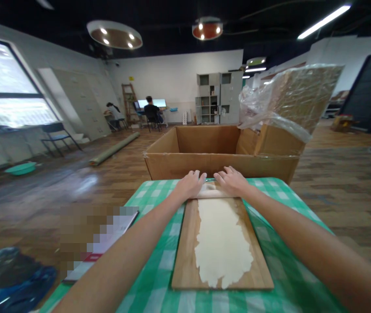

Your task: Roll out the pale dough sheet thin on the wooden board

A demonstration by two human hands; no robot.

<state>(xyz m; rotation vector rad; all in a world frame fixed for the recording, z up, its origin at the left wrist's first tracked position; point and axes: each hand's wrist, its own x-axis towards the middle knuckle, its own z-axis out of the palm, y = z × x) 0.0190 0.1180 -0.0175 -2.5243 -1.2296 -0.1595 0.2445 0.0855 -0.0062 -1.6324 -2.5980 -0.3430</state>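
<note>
A wooden board (pixel 185 261) lies on a table covered with a green-and-white checked cloth (pixel 159 243). Over most of it spreads a thin, pale sheet of dough (pixel 222 243) with ragged edges. Across the board's far end lies a pale rolling pin (pixel 216 193). My left hand (pixel 192 183) is closed over its left part, fingers bent over the top. On its right part, my right hand (pixel 232 180) grips in the same way, thumb towards the middle. The far edge of the dough is hidden under the pin and hands.
Beyond the table stands a large open cardboard box (pixel 218 163), with a plastic-wrapped carton (pixel 305 100) at its right. Left of my forearm lies a partly blurred-out flat item (pixel 120 228). A dark plastic bag (pixel 9 278) is at lower left. Two people sit far back.
</note>
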